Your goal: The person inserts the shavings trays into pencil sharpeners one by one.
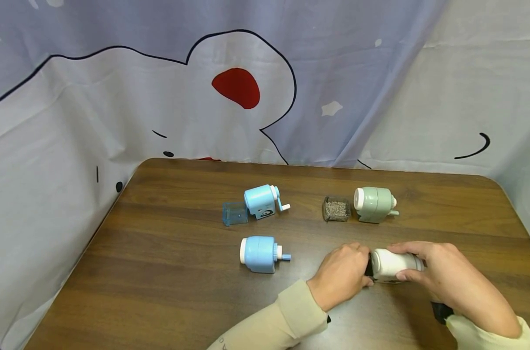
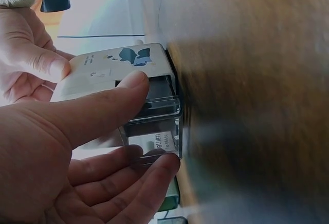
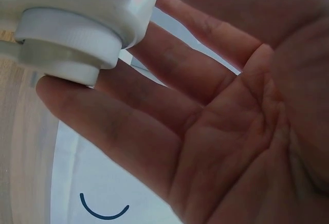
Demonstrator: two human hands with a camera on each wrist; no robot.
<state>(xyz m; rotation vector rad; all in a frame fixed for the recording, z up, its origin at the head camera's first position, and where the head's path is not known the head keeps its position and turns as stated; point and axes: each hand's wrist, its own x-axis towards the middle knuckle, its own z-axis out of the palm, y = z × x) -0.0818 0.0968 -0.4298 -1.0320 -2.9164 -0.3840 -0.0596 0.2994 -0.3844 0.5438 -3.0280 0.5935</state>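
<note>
A white crank pencil sharpener lies on the table at the right, with a small dark print on its side in the left wrist view. My right hand grips its body between thumb and fingers. At its open end, my left hand pinches the clear shavings drawer, thumb on one side and fingers on the other. The drawer sits partly out of the sharpener's slot. In the right wrist view, the sharpener's crank end shows close to my fingers.
Behind stand a green sharpener and a drawer of shavings. A light-blue sharpener with its drawer is left of them; another blue sharpener lies nearer. A printed curtain hangs behind the wooden table.
</note>
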